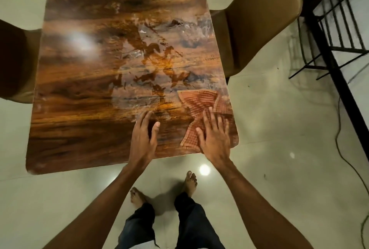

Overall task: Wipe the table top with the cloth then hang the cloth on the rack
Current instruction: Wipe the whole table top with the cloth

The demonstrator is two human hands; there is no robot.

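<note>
Nothing to read here, honestly. No text, labels, brand marks, numbers or signs show up anywhere in the shot.

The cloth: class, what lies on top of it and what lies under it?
The right hand lies flat on the cloth. Under it is the table top; the part it covers is hidden.
</note>
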